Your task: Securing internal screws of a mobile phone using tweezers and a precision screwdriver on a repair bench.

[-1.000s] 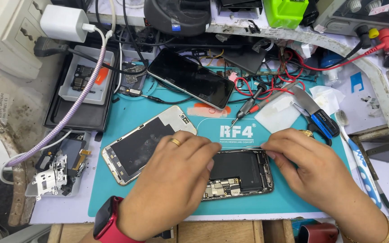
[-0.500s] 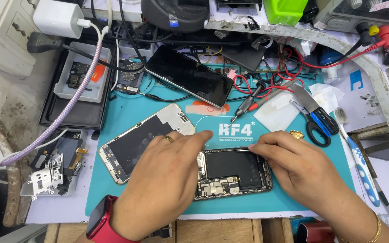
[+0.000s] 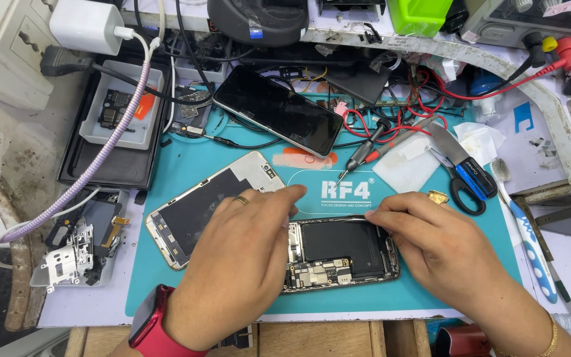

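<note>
— Head view: where is the opened dark smartphone body with its exposed black battery and circuit boards (image 3: 342,256) found?

— It is laid flat on the teal rubber repair mat (image 3: 232,142) on the counter, between both hands, beside a detached silver-framed display panel (image 3: 207,206).

— How are the hands set?

— The left hand (image 3: 242,264) is pressed on the phone's left end, its grip flattened, nothing pinched. The right hand (image 3: 441,251) is curled at the upper right edge; whether a tool is pinched cannot be told.

— How would it handle?

— It is judged light, stiff, yet fragile; the metal frame edges are best held, not the boards.
</note>
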